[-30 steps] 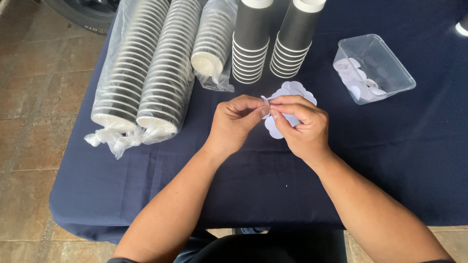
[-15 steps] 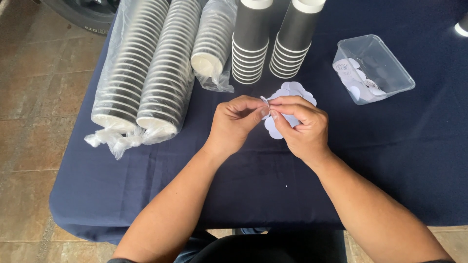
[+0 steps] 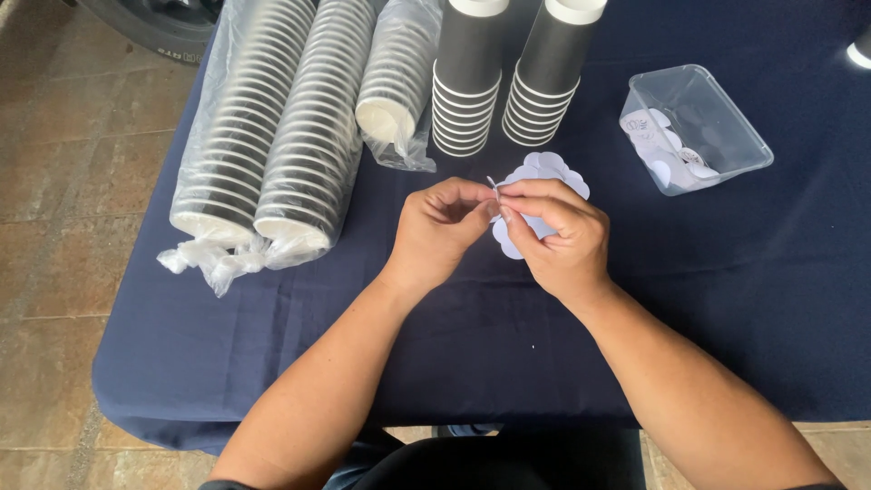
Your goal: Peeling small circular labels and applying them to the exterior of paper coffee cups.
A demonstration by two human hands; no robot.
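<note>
Fingers [image 3: 504, 214] of both hands meet over the middle of the desk [image 3: 454, 327], and I see them pinched together on one small round white paper sticker [image 3: 493, 187] held on edge between the fingertips. My left hand [image 3: 437, 229] has thumb and forefinger closed on it from the left; my right hand [image 3: 555, 232] closes on it from the right, its other fingers curled over. Whether the two hands grip the same piece or two layers of it, I cannot tell, as it is too small.

Right under and behind my right hand lies a loose heap of white scalloped paper discs [image 3: 544, 167] on the dark blue cloth, partly covered by my knuckles.

Beyond the hands stand two upright stacks of black paper cups with white rims [image 3: 467, 82], side by side and close to each other. To their left lie three sleeves of the same cups in clear plastic wrap [image 3: 272, 136], on their sides, mouths toward me, the shortest one nearest the upright stacks.

To the right, well apart from my hands, sits a clear plastic tub [image 3: 726, 136], tilted a little, with more white round stickers inside it.

Tiled floor [image 3: 63, 227] shows past the desk's left edge.
</note>
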